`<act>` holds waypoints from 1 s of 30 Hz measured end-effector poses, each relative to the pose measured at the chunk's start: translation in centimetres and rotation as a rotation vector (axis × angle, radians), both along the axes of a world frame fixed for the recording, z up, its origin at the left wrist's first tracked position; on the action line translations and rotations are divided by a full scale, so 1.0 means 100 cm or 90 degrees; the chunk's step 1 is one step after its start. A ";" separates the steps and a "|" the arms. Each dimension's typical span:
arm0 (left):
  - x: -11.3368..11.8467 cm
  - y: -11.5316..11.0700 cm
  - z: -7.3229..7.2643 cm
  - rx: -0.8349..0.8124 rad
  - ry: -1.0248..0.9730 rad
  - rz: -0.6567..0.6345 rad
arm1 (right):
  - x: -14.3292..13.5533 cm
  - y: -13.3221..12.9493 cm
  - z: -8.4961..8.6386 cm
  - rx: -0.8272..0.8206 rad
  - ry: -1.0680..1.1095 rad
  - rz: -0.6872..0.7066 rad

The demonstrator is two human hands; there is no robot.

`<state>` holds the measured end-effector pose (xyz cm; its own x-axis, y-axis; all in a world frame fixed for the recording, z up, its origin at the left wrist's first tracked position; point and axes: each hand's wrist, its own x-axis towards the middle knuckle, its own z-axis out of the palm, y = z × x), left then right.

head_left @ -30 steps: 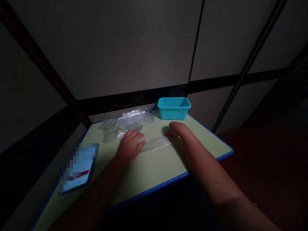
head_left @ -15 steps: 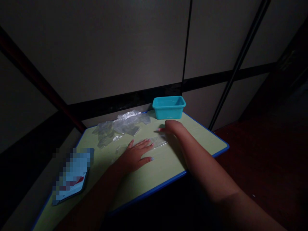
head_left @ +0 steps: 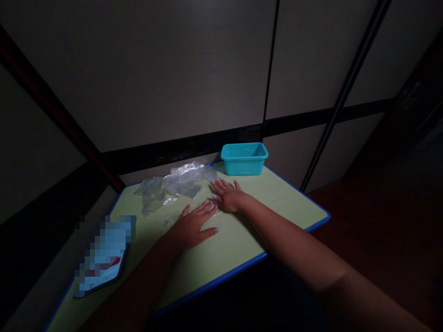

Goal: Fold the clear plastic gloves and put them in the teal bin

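My left hand [head_left: 194,226] lies flat with its fingers spread, pressing on a clear plastic bag [head_left: 172,218] that is mostly hidden under it. Close to its fingertips, my right hand [head_left: 230,196] also rests flat with fingers stretched out, covering the right part of the same bag. Behind both hands, several crumpled clear plastic bags [head_left: 187,180] lie in a loose pile on the pale green table [head_left: 221,253].
A turquoise plastic basket [head_left: 244,165] stands at the table's back edge, against dark cabinet panels [head_left: 180,78]. At the left edge lies a blue package [head_left: 107,253], blurred in part. The table has a blue rim [head_left: 214,283].
My right hand has moved left from the bag's right end and opened flat beside my left hand. The bag's right part, visible before, is now covered or drawn in. My left hand stays put.
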<state>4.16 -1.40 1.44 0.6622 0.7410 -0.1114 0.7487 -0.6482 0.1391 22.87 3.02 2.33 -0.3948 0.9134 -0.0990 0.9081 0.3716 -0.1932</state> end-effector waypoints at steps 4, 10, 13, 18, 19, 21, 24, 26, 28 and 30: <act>0.000 0.000 -0.002 0.001 -0.001 -0.003 | 0.001 0.004 -0.004 -0.061 -0.041 -0.026; -0.001 -0.003 0.000 0.009 -0.011 0.015 | 0.003 0.008 -0.008 -0.070 -0.035 -0.042; 0.002 -0.010 0.005 0.009 -0.017 0.023 | 0.003 0.008 -0.008 -0.077 -0.035 -0.045; 0.013 -0.027 0.007 -0.015 -0.047 -0.020 | 0.004 0.011 -0.011 -0.064 -0.034 -0.066; 0.016 -0.030 0.005 -0.019 -0.054 -0.024 | 0.004 0.012 -0.011 -0.061 -0.034 -0.069; 0.020 -0.034 0.002 -0.022 -0.066 -0.022 | 0.005 0.013 -0.012 -0.058 -0.034 -0.074; 0.025 -0.036 -0.001 -0.019 -0.070 -0.003 | 0.005 0.013 -0.012 -0.062 -0.035 -0.079; 0.026 -0.035 -0.002 -0.014 -0.066 0.010 | 0.005 0.013 -0.011 -0.065 -0.036 -0.080; 0.026 -0.034 -0.003 -0.010 -0.060 0.016 | 0.005 0.012 -0.011 -0.066 -0.037 -0.079; 0.026 -0.034 -0.004 -0.009 -0.053 0.016 | 0.004 0.012 -0.010 -0.067 -0.038 -0.079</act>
<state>6.76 -4.78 1.07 0.6506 0.7564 -0.0674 0.7505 -0.6267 0.2099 23.31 4.18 1.36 -0.2706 0.9382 -0.2156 0.9566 0.2368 -0.1700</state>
